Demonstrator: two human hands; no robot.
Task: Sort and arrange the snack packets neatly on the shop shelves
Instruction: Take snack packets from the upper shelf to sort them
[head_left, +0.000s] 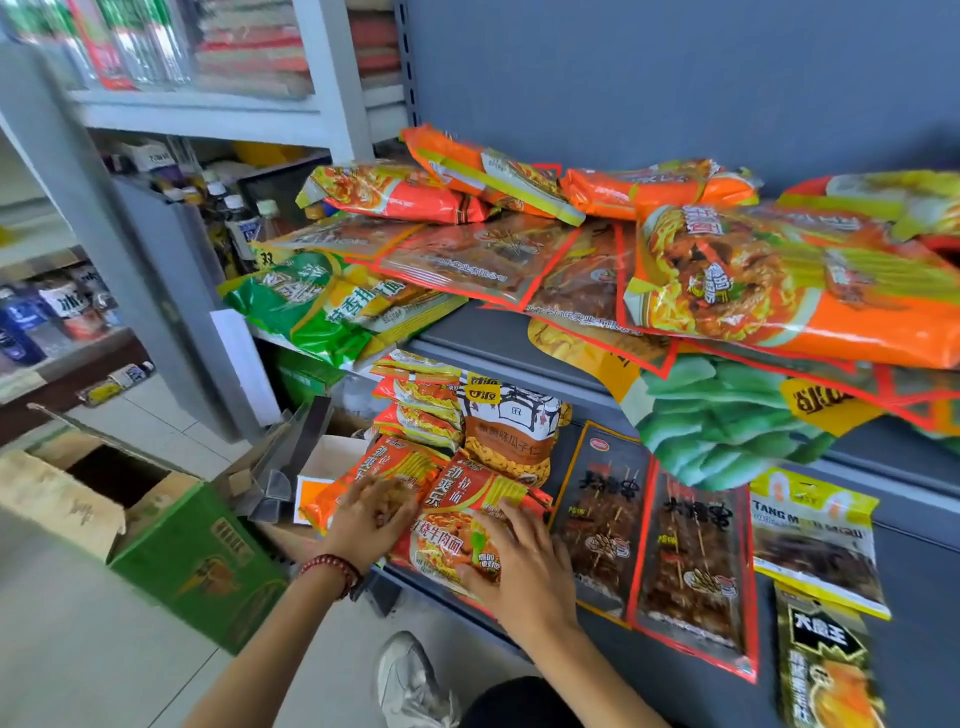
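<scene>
Two orange noodle packets lie side by side at the left end of the lower grey shelf (924, 582). My left hand (371, 525) rests flat on the left packet (363, 470). My right hand (524, 566) lies on the right packet (452, 525), thumb at its near edge. Behind them stands a stack of similar orange packets (421, 405) and a seed packet (511, 431). Two dark skewer packets (649, 545) lie to the right. The upper shelf holds a loose heap of orange noodle packets (779, 280), green packets (322, 306) and a green bean packet (727, 421).
A yellow-topped packet (815, 540) and a dark packet (826, 660) lie further right on the lower shelf. An open green carton (171, 540) stands on the tiled floor at left, with small boxes (291, 467) beside the shelf. My shoe (410, 680) is below. Bottles (244, 218) fill the neighbouring rack.
</scene>
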